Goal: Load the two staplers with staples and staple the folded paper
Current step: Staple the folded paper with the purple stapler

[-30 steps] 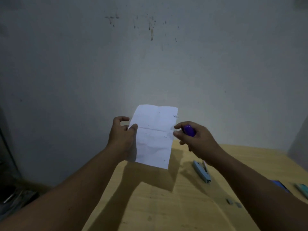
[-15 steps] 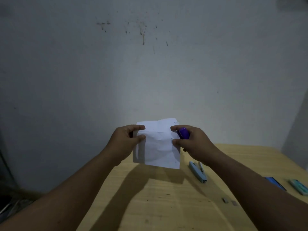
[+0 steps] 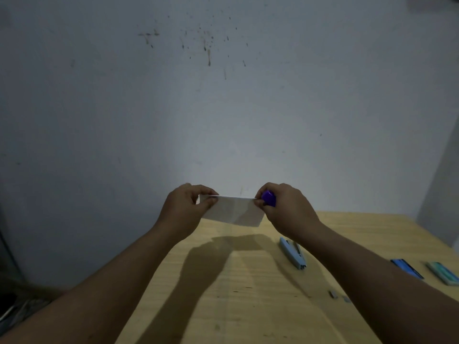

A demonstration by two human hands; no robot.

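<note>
Your left hand (image 3: 185,207) pinches the folded paper (image 3: 233,212) above the tabletop (image 3: 248,294), while your right hand (image 3: 285,209) pinches its other end and grips the purple stapler (image 3: 269,198).

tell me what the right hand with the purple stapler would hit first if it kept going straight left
Probably the folded white paper, whose edge the right hand already pinches beside the small purple stapler; beyond it, the left hand.

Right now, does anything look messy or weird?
A little. Two small staple strips lie loose on the table, away from the blue stapler. The wall has brown splatter marks. Nothing looks broken.
</note>
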